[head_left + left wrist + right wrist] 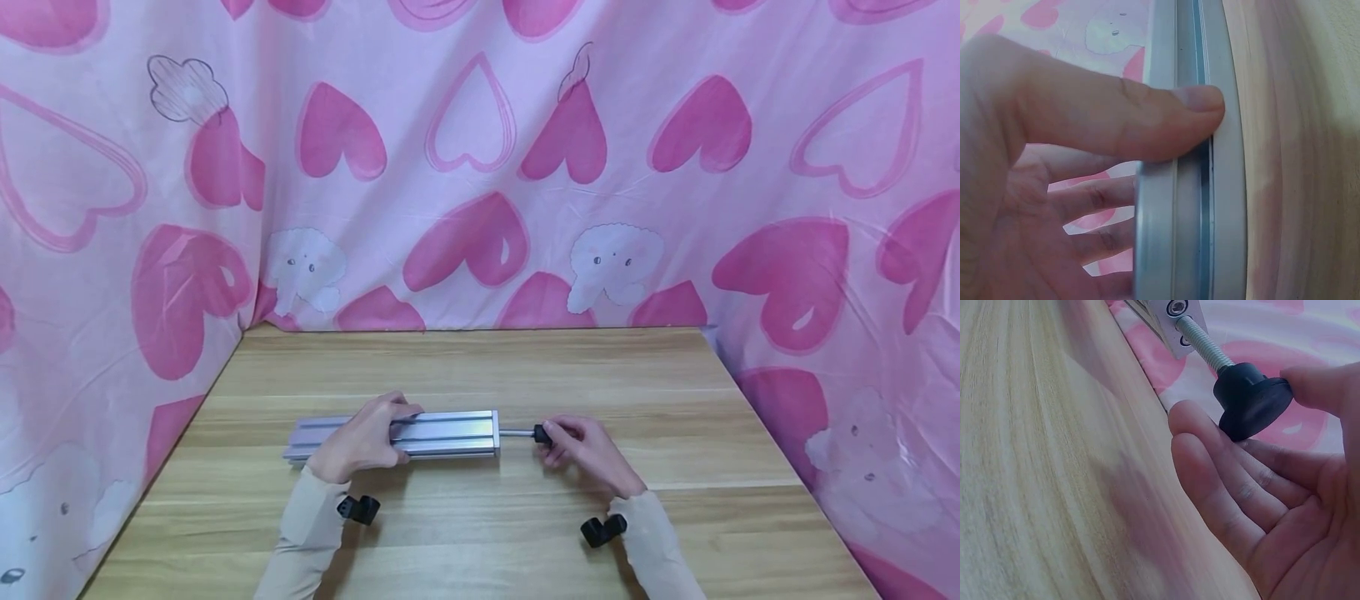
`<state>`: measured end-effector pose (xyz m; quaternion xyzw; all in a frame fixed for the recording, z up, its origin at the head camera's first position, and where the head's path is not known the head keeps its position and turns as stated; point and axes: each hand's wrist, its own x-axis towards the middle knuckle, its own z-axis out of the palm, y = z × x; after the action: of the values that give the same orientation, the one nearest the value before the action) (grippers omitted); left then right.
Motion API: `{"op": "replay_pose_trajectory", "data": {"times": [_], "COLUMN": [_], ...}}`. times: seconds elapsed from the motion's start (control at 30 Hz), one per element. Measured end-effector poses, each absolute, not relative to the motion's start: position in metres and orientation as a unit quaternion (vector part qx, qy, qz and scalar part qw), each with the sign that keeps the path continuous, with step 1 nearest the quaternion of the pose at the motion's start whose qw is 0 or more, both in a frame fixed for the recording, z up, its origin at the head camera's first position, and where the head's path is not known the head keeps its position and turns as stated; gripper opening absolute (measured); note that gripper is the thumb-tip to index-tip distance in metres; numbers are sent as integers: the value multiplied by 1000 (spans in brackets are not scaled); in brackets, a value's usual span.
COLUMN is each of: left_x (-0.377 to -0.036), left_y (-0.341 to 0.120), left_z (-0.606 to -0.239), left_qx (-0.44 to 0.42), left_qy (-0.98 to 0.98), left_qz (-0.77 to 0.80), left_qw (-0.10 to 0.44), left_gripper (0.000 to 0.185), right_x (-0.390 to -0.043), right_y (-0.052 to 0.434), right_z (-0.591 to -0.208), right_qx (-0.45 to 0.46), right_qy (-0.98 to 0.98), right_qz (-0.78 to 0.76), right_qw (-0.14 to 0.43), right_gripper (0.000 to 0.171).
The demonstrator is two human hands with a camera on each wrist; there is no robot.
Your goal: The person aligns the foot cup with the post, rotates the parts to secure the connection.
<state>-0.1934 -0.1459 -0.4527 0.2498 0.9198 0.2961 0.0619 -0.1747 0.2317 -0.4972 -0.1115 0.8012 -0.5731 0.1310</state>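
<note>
A silver aluminium extrusion [450, 435] with long slots lies lengthwise over the table, left of centre. My left hand [367, 435] grips it around the middle; in the left wrist view the thumb [1172, 122] presses along its slotted side and the other fingers go behind it. From the end plate [1169, 328] at its right end sticks out a threaded rod [1204, 342], tipped with a black levelling foot [1252, 403]. My right hand [588, 450] pinches the rim of this foot between thumb and fingers. Two bolt heads show in the plate beside the rod.
The wood-grain table [480, 533] spreads out under both hands. A pink heart-print curtain [465, 150] hangs along its back, left and right sides. Each wrist carries a small black camera, such as the left one [360, 509].
</note>
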Motion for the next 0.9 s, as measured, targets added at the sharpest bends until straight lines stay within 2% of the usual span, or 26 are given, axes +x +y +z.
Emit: {"op": "replay_pose_trajectory", "data": {"times": [0.37,0.6,0.8,0.9], "left_x": [-192,-192,-192,-192], "left_y": [-145,-145,-146,-145], "left_z": [-455,-454,-452,-451], "left_qx": [248,252,247,240], "left_qy": [921,921,921,923], "left_qz": [295,294,299,296], "left_qw": [57,48,50,52], "left_gripper": [68,67,66,66], "right_x": [-177,-176,-171,-168], "right_y": [228,227,233,236], "right_z": [-500,-500,-496,-494], "right_qx": [-76,-90,-111,-138], "right_qy": [801,812,803,805], "right_qz": [-576,-560,-573,-568], "right_qw": [145,140,120,102], "right_gripper": [55,62,47,54]}}
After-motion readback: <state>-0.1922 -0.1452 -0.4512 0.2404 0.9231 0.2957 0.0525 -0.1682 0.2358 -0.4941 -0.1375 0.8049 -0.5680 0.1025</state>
